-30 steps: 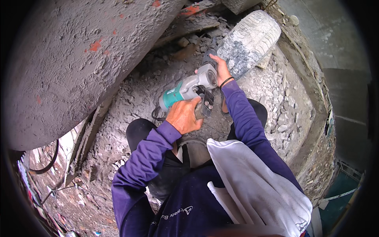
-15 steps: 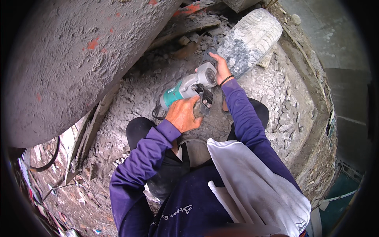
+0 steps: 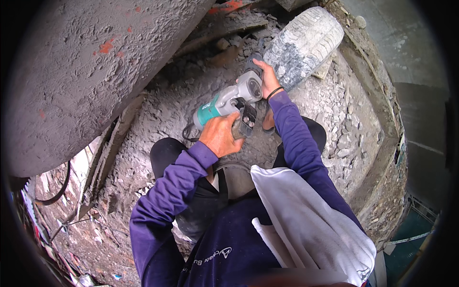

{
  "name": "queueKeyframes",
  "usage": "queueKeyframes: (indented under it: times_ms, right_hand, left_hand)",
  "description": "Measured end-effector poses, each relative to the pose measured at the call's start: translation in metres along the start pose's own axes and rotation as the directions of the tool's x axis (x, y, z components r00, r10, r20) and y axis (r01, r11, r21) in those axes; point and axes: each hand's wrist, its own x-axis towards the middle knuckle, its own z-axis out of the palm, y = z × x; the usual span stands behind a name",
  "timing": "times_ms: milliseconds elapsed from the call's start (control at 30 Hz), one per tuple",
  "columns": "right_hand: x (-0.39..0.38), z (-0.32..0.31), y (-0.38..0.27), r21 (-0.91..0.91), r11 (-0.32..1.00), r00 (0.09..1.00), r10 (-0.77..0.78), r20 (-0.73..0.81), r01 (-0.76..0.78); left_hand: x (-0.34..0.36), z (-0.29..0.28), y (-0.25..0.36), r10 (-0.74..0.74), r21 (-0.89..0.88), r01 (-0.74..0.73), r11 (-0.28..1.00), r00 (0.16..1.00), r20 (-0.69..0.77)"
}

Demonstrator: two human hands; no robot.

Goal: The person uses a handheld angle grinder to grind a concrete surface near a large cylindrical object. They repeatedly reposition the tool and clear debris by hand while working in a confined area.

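A teal and grey electric demolition hammer (image 3: 224, 106) lies across the space in front of my knees, its dark front end pointing away toward the tyre. My left hand (image 3: 220, 136) is closed around its rear handle, beside a black switch part. At the front end, my right hand (image 3: 268, 79) wraps around the dark collar. A black cord loops below the teal motor housing. Whether a bit sits in the front end cannot be made out. The dusty tyre (image 3: 304, 45) stands just beyond my right hand.
A large mud-caked drum (image 3: 100, 71) with red paint patches fills the upper left. Broken rubble (image 3: 345, 129) covers the ground at right, bounded by a concrete ledge (image 3: 377, 172). Planks (image 3: 107, 155) lean under the drum. A pale cloth (image 3: 311, 220) hangs over my chest.
The view has shifted slightly, with the drum a little further left and the tyre a little higher. Both hands keep the same hold on the demolition hammer.
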Motion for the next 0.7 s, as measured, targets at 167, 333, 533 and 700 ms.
queueKeyframes:
  times_ms: [167, 333, 533, 700]
  right_hand:
    - [-0.002, 0.003, -0.002, 0.001, 1.000, 1.000, -0.004, 0.002, 0.004]
    - [-0.021, 0.028, -0.011, 0.178, 0.977, 0.992, 0.108, 0.066, -0.118]
    - [-0.013, 0.039, -0.013, 0.326, 0.943, 0.994, 0.093, -0.060, -0.069]
    - [-0.030, 0.068, 0.004, 0.234, 0.972, 0.999, 0.044, -0.029, -0.036]
  left_hand:
    - [0.000, 0.002, -0.001, 0.022, 0.042, -0.022, 0.999, 1.000, -0.011]
    - [0.002, -0.001, -0.003, 0.005, -0.021, -0.006, 1.000, 0.999, -0.045]
    - [0.008, -0.017, 0.016, -0.111, -0.296, 0.071, 0.953, 0.987, -0.119]
    - [-0.015, -0.052, 0.032, -0.165, -0.349, 0.088, 0.933, 0.966, -0.197]
